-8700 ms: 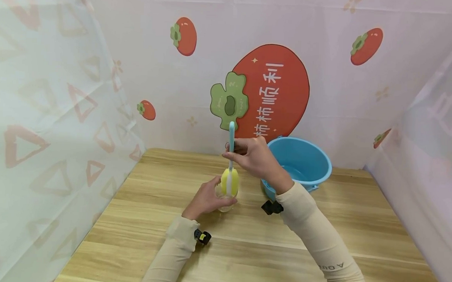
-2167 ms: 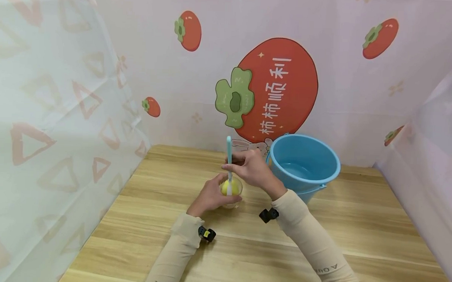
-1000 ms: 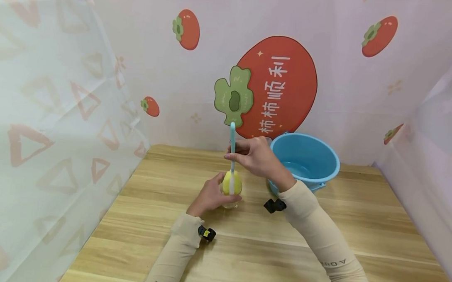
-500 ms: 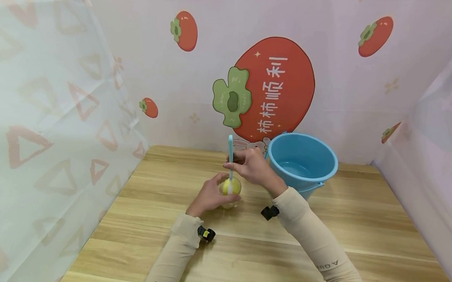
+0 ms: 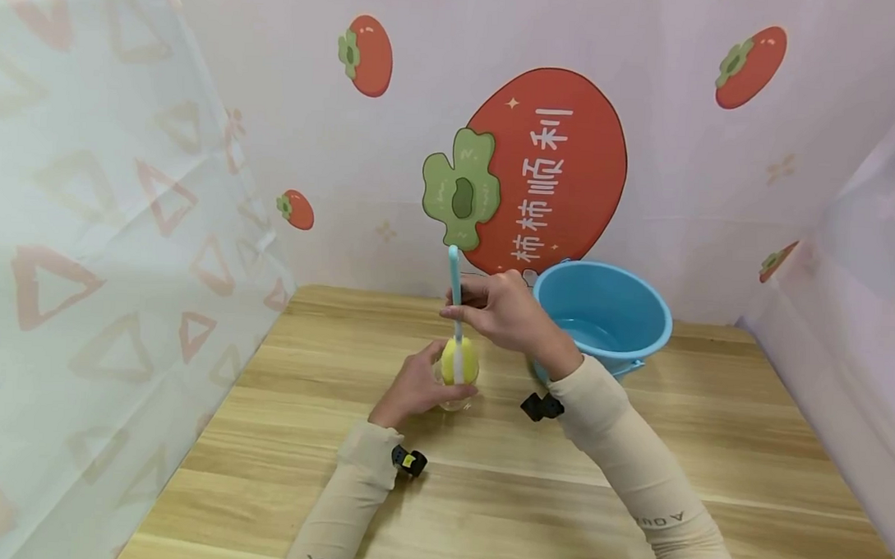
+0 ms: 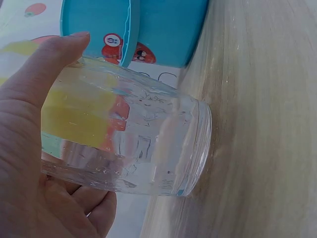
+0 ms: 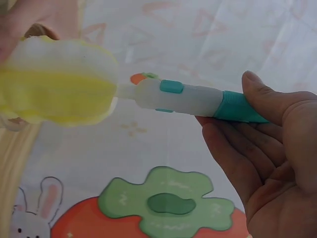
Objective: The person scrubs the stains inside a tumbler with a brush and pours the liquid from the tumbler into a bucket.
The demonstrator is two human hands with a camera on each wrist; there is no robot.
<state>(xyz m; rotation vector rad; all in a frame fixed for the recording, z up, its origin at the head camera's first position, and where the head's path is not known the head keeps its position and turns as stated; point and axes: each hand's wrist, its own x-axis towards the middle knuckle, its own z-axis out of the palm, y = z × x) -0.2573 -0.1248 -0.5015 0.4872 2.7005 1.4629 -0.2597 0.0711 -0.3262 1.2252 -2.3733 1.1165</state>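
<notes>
Lining the brush (image 7: 198, 100) up with the glass (image 6: 143, 134) matters most, I'd say. Sponge (image 5: 469, 362) sits at the glass mouth, lower part inside, handle near upright above it. Right hand (image 5: 509, 314) pinches the handle between thumb and fingers; left hand (image 5: 417, 387) is clamped round the glass. Base is at the tabletop (image 5: 543, 497); can't tell if it touches. To scrub well: brace the glass, push straight down its axis, twist against the wall, go easy at the rim so nothing tips. Bucket (image 6: 171, 29) stands behind, to the right, apart from the glass.
</notes>
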